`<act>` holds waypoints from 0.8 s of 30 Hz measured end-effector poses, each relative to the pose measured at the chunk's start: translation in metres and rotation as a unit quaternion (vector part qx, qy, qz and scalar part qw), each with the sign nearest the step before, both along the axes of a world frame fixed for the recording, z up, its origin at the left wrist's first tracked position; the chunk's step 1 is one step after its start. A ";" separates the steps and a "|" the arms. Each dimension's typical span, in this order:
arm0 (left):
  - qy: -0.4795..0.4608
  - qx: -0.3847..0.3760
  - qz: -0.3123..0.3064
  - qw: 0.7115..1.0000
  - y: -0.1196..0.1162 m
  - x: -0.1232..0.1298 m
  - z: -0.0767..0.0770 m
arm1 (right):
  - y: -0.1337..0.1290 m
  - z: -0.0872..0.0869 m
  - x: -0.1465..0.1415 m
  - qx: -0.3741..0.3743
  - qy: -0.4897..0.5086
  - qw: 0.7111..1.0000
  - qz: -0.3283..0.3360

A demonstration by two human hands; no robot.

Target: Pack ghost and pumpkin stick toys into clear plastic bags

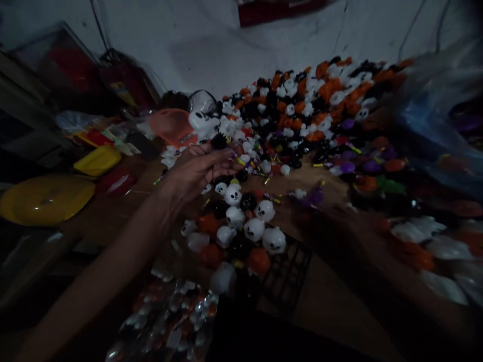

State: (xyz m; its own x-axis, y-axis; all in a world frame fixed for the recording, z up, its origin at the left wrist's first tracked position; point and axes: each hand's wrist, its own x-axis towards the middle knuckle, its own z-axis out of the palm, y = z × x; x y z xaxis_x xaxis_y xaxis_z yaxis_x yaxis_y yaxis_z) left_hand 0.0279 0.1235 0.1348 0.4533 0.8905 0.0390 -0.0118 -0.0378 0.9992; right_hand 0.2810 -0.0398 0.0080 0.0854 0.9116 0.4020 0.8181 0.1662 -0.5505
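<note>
My left hand [202, 165] reaches over the pile from the left, its fingers stretched out towards the right. A small black toy [219, 141] shows just beyond its fingers; I cannot make out any grip on it. Below that hand, a black grid tray [289, 271] carries white skull-faced toys [254, 229], orange toys [259, 260] and black ones. Dark and smeared by motion, my right hand [332, 215] is at the right of the tray. Close to its fingertips is a purple toy [314, 197]; whether it is held is unclear.
A large heap of orange, black and white toys [298, 108] lies against the wall. Yellow [47, 200] and orange [171, 124] plastic bowls stand at left. A clear bag of small toys [169, 317] lies in front; bluish plastic [437, 125] is at right.
</note>
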 end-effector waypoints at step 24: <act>0.498 0.422 -0.029 0.757 -0.172 0.027 -0.023 | -0.015 0.096 0.012 0.000 0.336 0.937 -0.091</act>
State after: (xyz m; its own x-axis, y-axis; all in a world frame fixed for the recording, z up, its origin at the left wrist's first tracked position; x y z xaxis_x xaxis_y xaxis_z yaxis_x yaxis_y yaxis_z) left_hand 0.0547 -0.0484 0.1118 0.6697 0.7163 0.1962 0.7052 -0.6961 0.1343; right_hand 0.2931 -0.0544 0.1041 0.4741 0.8571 0.2016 0.3005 0.0577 -0.9520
